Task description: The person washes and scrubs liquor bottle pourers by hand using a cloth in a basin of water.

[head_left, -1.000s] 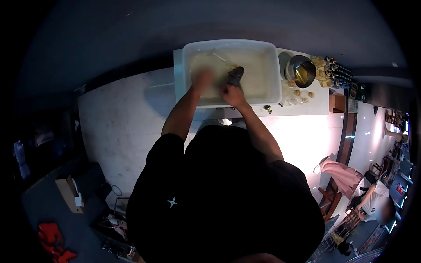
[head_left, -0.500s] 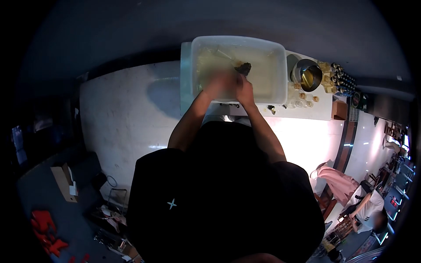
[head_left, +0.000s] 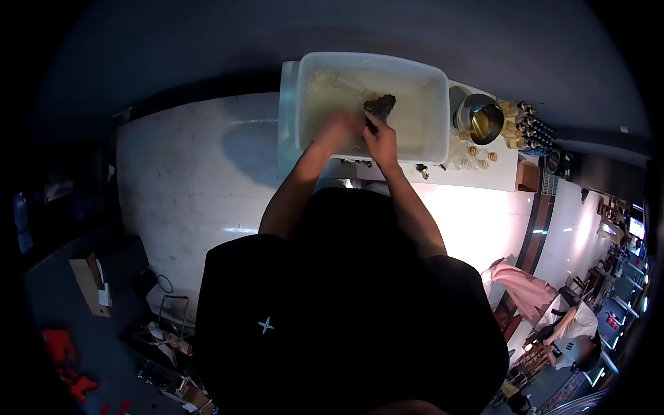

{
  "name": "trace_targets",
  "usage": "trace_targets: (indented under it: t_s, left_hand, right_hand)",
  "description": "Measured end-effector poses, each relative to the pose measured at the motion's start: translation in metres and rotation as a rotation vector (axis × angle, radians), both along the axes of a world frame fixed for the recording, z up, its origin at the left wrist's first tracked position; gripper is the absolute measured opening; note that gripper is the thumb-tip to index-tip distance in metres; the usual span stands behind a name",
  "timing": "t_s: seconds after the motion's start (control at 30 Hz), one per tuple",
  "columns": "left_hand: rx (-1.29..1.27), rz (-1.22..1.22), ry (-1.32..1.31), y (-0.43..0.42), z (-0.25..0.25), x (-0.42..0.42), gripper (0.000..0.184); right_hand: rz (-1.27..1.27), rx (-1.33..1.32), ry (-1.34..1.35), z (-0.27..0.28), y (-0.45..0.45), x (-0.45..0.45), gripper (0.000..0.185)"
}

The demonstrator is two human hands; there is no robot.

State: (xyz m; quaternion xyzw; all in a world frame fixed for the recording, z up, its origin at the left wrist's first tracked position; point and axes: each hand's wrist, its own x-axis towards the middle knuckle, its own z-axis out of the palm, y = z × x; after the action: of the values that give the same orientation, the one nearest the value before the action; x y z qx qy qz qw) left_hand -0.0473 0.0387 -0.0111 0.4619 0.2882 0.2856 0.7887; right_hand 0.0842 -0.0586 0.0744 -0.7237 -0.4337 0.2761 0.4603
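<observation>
A large whitish plastic tub [head_left: 443,114] of murky liquid stands in front of me, with both my hands over it. My right hand [head_left: 382,140] has its fingers closed on a dark, crumpled thing [head_left: 380,105], whose exact kind I cannot make out. Close beside it on the left is my left hand [head_left: 334,133], smeared by motion, so its fingers and anything in them do not show. What looks like a clear bottle [head_left: 351,83] lies in the liquid toward the tub's far side.
Right of the tub, a metal bowl [head_left: 482,119] holds yellowish liquid. Several clear bottles with gold-coloured tops [head_left: 473,151] stand near it, with rows of dark-topped bottles [head_left: 536,131] behind. A small dark item [head_left: 422,170] lies at the table's near edge. A seated person [head_left: 570,332] is at far right.
My right hand has shifted slightly, and more of the dark crumpled thing shows above its fingers. My left hand stays blurred. The whole view has moved a little to the left.
</observation>
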Motion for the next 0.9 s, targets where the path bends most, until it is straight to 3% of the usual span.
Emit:
trace_targets:
  t_s: [0.07,0.2,0.3,0.4,0.9]
  left_hand:
    - [-0.097,0.009,0.004,0.0,0.021,0.001,0.026]
    - [-0.147,0.048,-0.002,0.001,0.015,0.0,0.027]
    - [-0.17,0.115,0.004,-0.004,0.019,0.001,0.027]
    - [-0.343,0.169,-0.063,-0.006,0.039,0.003,0.027]
    - [-0.413,0.15,-0.061,-0.005,0.037,0.004,0.023]
  right_hand:
    - [-0.008,0.007,-0.004,-0.012,0.0,0.002,0.041]
    - [-0.049,0.044,-0.028,-0.008,-0.001,0.001,0.034]
    - [-0.154,0.232,0.1,0.003,0.004,-0.009,0.03]
    - [-0.091,0.09,0.086,-0.004,0.0,-0.002,0.029]
    - [-0.074,0.164,0.235,-0.001,-0.001,-0.001,0.024]
